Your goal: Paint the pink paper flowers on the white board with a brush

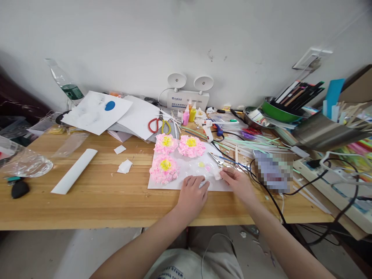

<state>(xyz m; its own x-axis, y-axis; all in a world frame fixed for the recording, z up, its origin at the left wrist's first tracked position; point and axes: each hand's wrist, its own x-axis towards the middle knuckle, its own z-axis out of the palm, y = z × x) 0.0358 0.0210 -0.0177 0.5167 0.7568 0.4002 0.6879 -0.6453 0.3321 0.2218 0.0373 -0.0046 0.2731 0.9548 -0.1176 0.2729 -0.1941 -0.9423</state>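
My left hand [193, 192] rests at the front of a white sheet of paper [180, 185], fingers slightly bent and laid on it. Between the thumb and fingers of my right hand [236, 184] is a small white piece [217, 176], whose material is too small to make out. Pink fluffy flowers with yellow centres lie on the sheet: one at front left [164, 170], one behind it [165, 142] and one to the right [192, 146]. Smears and a pale yellow spot [201, 164] mark the paper between the hands. Metal scissors [215, 158] lie just beyond the right hand.
Behind the sheet are red-and-yellow-handled scissors [158, 126], a pink bottle [186, 116], a yellow bottle [192, 114] and a glue gun [208, 131]. Black cables [269, 193] and a blurred phone-like object [273, 171] lie right. A rolled paper [74, 171] sits left.
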